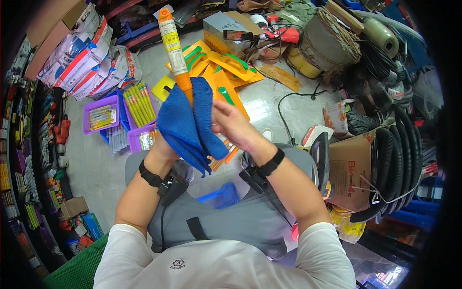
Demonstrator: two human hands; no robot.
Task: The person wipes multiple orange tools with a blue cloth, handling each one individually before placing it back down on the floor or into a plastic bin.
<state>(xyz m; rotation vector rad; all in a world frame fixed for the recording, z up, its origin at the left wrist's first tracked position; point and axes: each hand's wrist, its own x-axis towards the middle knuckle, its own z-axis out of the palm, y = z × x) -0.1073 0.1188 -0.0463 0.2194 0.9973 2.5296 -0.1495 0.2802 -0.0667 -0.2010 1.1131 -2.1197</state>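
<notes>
A blue cloth (184,126) hangs in folds around the orange lower part of a long tool in a yellow and white labelled sleeve (175,50), with an orange top end; the label suggests a flat chisel. My left hand (165,146) is under and behind the cloth, its fingers mostly hidden, holding the wrapped tool. At the cloth's right edge is my right hand (231,124), fingers curled and spread; whether they touch the cloth is unclear. Several orange rods (231,154) show below the cloth.
Yellow plastering floats with green handles (234,67) lie piled ahead. Purple baskets (86,121) of packaged yellow-green items stand at left, beside stocked shelves (34,162). A blue tray (220,197) sits between my legs. At right are a carton (348,173), coiled black corrugated hose (400,162) and a black cable (283,112).
</notes>
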